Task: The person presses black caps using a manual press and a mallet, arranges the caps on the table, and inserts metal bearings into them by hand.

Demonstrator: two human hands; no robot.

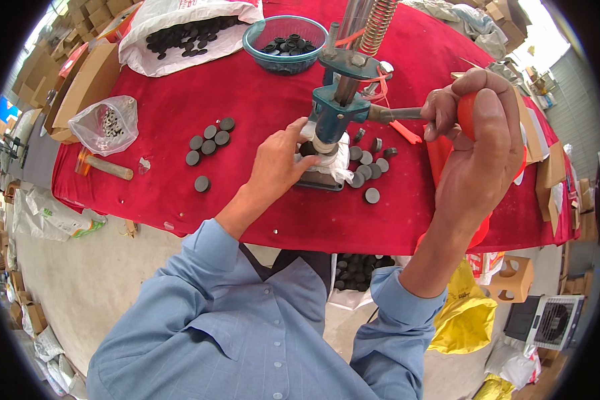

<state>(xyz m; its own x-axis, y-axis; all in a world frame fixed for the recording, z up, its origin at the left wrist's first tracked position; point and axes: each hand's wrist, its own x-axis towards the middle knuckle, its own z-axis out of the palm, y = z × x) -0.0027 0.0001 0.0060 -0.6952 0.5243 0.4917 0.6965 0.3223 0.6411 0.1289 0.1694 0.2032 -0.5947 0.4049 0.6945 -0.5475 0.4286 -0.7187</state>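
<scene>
A blue hand press [337, 110] with a spring column stands on the red-covered table [247, 100]. My right hand [480, 143] is shut on the orange knob [467, 113] of the press lever. My left hand [280, 160] reaches to the press base, its fingertips holding a dark round disc [308, 148] under the ram on a white cloth-wrapped seat. Several dark discs [210, 143] lie left of the press, and several more discs [368, 167] lie to its right.
A blue bowl [285, 43] of dark discs and a white sack [187, 33] of discs sit at the back. A clear bag [105, 123], a hammer [103, 167] and a cardboard box [80, 87] are at the left. Yellow bag [463, 313] on the floor.
</scene>
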